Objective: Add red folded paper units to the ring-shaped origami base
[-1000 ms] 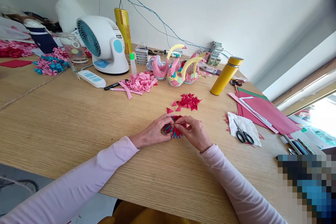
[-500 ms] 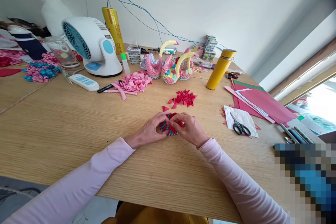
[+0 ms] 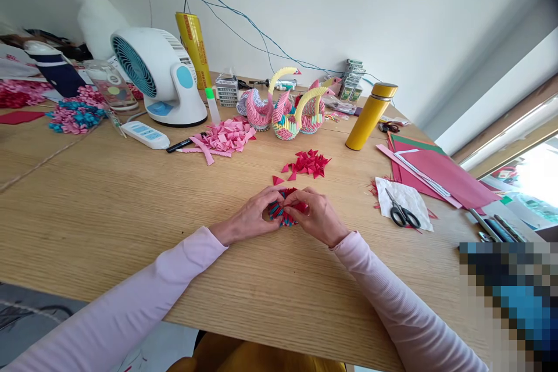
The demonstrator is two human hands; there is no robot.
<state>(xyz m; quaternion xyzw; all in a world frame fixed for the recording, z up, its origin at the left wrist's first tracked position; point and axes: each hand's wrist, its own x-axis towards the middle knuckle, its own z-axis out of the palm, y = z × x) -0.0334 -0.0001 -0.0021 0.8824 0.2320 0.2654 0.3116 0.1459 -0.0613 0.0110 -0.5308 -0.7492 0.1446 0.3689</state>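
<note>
While both of my hands meet at the middle of the pale wooden bench (image 3: pixel 108 215), the left hand (image 3: pixel 251 218) and the right hand (image 3: pixel 317 218) each close their grip on a small round piece built of red and blue folded paper triangles (image 3: pixel 285 213), which rests on the bench between them; the right fingertips (image 3: pixel 291 202) pinch at its upper rim. Judged from its low, ring-like form, the piece is only partly built. Just beyond it lies one loose red paper triangle (image 3: pixel 278 180), and near that a heap of red folded triangles (image 3: pixel 308 164) not yet used. Farther back stand three finished paper swans with yellow necks (image 3: pixel 288 110), beside a pile of pink folded paper (image 3: pixel 226 138), a yellow metal flask (image 3: pixel 370 116) and a white and blue desk fan (image 3: pixel 157 78). To the right, black-handled scissors (image 3: pixel 403 215) lie on a white paper scrap (image 3: pixel 401 197), near red card sheets (image 3: pixel 436 177)
</note>
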